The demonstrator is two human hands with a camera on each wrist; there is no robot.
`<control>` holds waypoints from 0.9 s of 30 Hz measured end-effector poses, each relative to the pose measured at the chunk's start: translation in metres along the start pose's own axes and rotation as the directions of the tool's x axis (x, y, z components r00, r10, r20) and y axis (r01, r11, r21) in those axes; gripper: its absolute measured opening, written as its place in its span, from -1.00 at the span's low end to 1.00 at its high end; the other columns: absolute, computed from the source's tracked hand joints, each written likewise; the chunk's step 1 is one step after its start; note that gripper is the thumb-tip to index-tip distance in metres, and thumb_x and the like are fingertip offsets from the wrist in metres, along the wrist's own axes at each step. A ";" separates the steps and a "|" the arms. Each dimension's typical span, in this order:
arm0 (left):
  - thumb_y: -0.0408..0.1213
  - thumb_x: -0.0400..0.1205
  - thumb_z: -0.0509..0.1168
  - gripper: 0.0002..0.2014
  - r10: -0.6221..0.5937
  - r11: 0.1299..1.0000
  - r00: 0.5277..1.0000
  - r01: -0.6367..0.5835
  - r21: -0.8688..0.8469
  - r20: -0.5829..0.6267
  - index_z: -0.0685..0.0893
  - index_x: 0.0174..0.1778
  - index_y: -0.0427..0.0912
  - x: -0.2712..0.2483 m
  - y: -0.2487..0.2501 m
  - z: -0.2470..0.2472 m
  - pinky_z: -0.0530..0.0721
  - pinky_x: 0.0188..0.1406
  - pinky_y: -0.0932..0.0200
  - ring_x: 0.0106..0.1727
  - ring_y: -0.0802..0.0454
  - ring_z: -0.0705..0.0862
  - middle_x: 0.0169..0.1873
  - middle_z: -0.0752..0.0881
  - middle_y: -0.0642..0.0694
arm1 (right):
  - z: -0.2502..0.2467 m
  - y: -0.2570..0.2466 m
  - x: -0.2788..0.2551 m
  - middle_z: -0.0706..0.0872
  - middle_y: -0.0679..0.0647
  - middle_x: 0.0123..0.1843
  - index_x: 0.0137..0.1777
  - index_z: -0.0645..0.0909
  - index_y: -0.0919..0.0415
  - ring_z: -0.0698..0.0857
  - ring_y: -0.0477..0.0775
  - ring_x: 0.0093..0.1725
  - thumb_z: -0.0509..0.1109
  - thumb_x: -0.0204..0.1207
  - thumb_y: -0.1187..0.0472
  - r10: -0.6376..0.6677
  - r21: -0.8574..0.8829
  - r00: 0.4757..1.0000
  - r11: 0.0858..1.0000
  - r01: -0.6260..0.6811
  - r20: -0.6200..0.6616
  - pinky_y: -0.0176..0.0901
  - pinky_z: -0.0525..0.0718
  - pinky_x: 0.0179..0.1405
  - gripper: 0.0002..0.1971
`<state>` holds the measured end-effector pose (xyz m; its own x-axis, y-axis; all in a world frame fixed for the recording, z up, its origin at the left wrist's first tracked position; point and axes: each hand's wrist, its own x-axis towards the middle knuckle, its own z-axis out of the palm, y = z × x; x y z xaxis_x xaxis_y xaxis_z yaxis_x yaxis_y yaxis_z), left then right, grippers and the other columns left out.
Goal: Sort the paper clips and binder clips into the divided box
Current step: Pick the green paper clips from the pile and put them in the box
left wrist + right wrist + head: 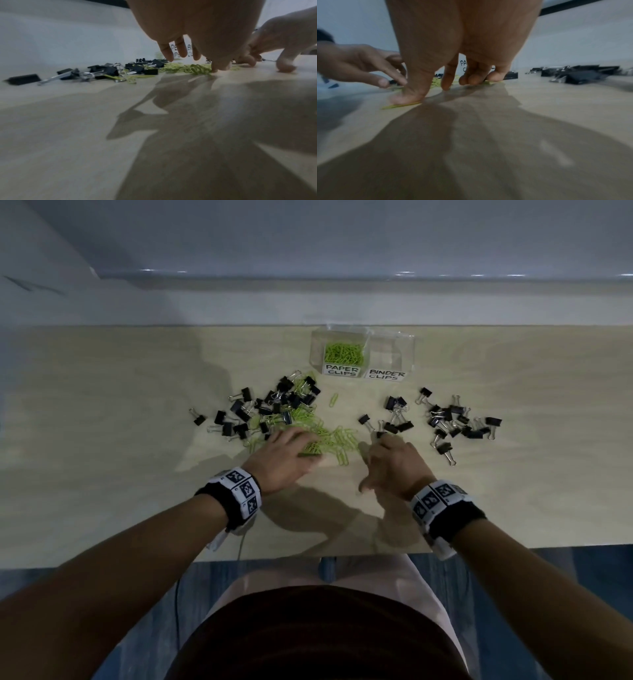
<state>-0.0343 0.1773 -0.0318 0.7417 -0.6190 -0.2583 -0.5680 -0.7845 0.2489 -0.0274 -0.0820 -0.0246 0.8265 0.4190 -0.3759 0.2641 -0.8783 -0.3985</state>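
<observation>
Loose green paper clips (330,440) lie heaped mid-table between two scatters of black binder clips, one left (267,409) and one right (455,419). My left hand (291,450) rests on the heap with fingers spread and nearly straight; its fingertips (217,66) touch the green clips (187,68). My right hand (387,460) presses down at the heap's right edge. Its thumb pins one green clip (402,106) flat on the table, and its fingertips (471,79) touch the surface. The clear divided box (407,350) stands behind; green clips fill its "PAPER CLIPS" side.
The box's "BINDER CLIPS" compartment (387,354) holds nothing that I can see. One stray green clip (334,399) lies between heap and box. The wooden table (102,440) ends at a pale wall behind and at my lap in front.
</observation>
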 end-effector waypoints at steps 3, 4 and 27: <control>-0.06 0.60 0.31 -0.57 -0.133 0.975 0.987 0.114 -0.191 -0.090 0.55 0.40 -0.03 -0.006 -0.003 -0.002 0.48 0.40 -0.18 0.42 -0.20 0.36 0.41 0.44 -0.19 | 0.001 -0.012 0.024 0.53 0.08 -0.04 -0.07 0.60 0.18 0.52 0.16 -0.02 0.66 0.04 -0.12 0.062 0.109 0.993 0.993 -0.051 -0.100 0.12 0.63 0.00 -0.45; -0.05 0.59 0.32 -0.52 -0.186 0.956 0.978 0.158 -0.246 -0.092 0.52 0.42 -0.08 -0.005 -0.003 -0.002 0.52 0.37 -0.15 0.41 -0.16 0.37 0.38 0.43 -0.20 | 0.000 -0.018 0.030 0.54 0.13 0.07 0.07 0.59 0.21 0.50 0.18 0.08 0.64 0.09 -0.12 0.079 0.136 0.992 0.989 -0.065 -0.094 0.11 0.59 0.09 -0.38; -0.29 0.55 0.40 -0.84 -0.361 0.818 0.930 0.282 -0.501 -0.065 0.73 0.01 -0.25 0.050 -0.003 -0.048 0.65 -0.06 0.11 -0.12 -0.03 0.68 -0.11 0.73 -0.12 | -0.038 -0.025 0.063 0.74 0.05 -0.30 -0.16 0.74 0.24 0.68 -0.01 -0.33 0.48 0.37 0.41 0.237 0.413 0.961 0.896 -0.161 -0.139 -0.25 0.69 -0.25 -0.90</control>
<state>0.0219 0.1506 -0.0011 0.9185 -0.2897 -0.2691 -0.0762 -0.7974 0.5986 0.0370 -0.0418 -0.0070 0.9264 0.1627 -0.3397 -0.1019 -0.7600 -0.6419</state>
